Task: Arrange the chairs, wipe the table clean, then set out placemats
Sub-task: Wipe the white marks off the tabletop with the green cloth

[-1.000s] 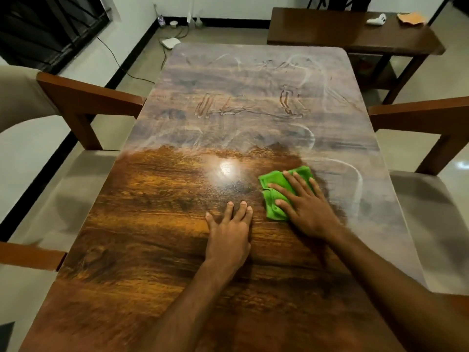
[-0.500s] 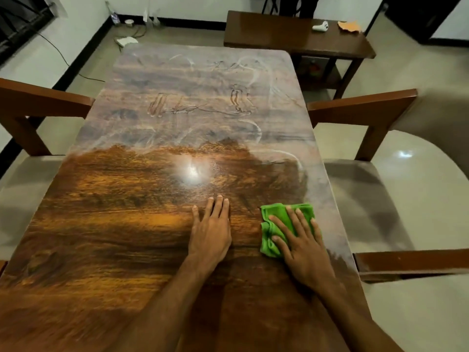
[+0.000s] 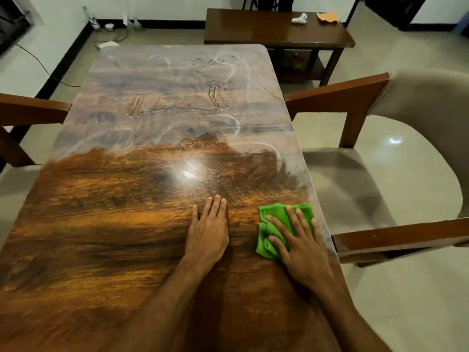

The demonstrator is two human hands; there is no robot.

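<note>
Right hand (image 3: 302, 247) flat, fingers spread, pressing the folded green cloth (image 3: 273, 211) near the dining table's (image 3: 101, 224) right edge; left hand (image 3: 208, 232) lies open on the wood. Cloth looks soft, light, prone to bunching: best pinned under a broad palm.

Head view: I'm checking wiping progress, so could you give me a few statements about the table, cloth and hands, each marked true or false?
1. The right hand presses flat on the green cloth. True.
2. The left hand holds a second cloth. False: it rests flat on the bare table and holds nothing.
3. The far half of the table shows dusty smears, while the near half looks wiped. True.
4. Placemats lie on the table. False: none are in view on it.
5. The cloth lies at the table's left edge. False: it is near the right edge, beside the chair.
</note>
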